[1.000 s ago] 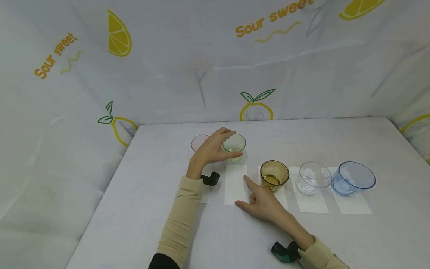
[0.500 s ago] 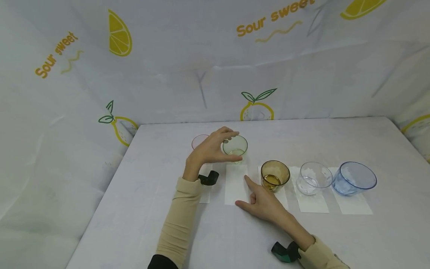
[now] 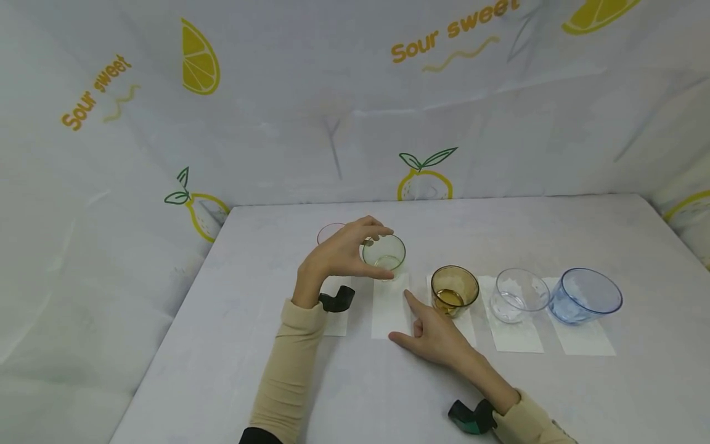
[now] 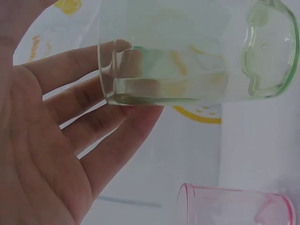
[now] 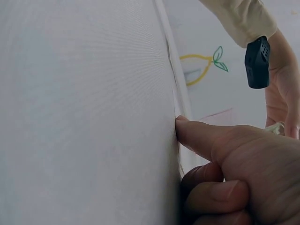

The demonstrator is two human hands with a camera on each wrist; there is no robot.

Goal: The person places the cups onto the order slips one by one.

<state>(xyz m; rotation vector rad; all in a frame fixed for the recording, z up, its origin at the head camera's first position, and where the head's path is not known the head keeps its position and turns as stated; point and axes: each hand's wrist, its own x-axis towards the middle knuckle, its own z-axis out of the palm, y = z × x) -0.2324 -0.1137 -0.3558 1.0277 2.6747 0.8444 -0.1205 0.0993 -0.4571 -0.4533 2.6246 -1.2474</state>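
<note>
In the head view my left hand holds a pale green glass by its upper part, thumb on the near side and fingers on the far side. The left wrist view shows several fingers against the wall of the green glass; whether its base touches the table cannot be told. My right hand rests on the table, thumb and index finger stretched along a white paper strip. Its other fingers are curled in, as the right wrist view shows. A pink glass is partly hidden behind my left hand.
An amber glass, a clear glass and a blue glass stand in a row on paper strips to the right. Another paper strip lies beside my left wrist. A lemon-printed cloth hangs behind the table.
My left hand has brought the green glass toward me, from farther back to the far end of the paper strip. The right hand has kept its place.
</note>
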